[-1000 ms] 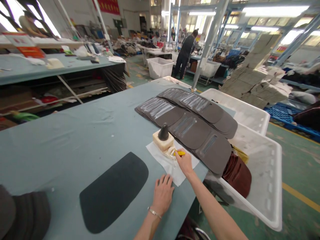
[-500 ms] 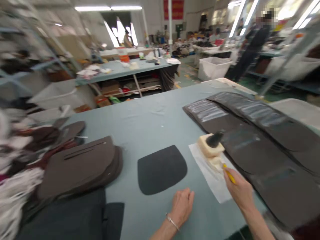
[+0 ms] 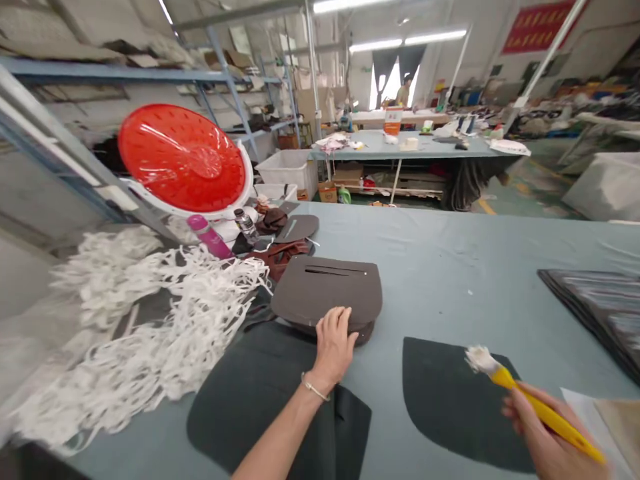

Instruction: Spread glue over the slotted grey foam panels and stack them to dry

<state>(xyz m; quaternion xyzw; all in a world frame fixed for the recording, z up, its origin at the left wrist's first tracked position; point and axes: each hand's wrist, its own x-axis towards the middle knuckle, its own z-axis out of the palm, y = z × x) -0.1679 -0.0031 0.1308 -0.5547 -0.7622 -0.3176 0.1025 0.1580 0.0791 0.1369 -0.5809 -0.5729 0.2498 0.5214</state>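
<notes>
My right hand grips the yellow handle of a brush. White paste coats its bristles, which hover over a dark, rounded panel lying on the table. My left hand rests at the near edge of a stack of brown panels, fingers over the top piece and thumb apart. That top piece has a narrow slit. Larger dark panels lie beneath and beside my left forearm. Whether the left fingertips pinch an edge is hard to see.
White strips heap up at the left, near a pink bottle, a clear bottle and a red basket. A dark panel stack and white sheet lie right. Another table stands behind.
The view has turned left. My left hand has moved from the bare tabletop onto the brown stack. The brush has left the paste on the sheet and is now above the dark panel.
</notes>
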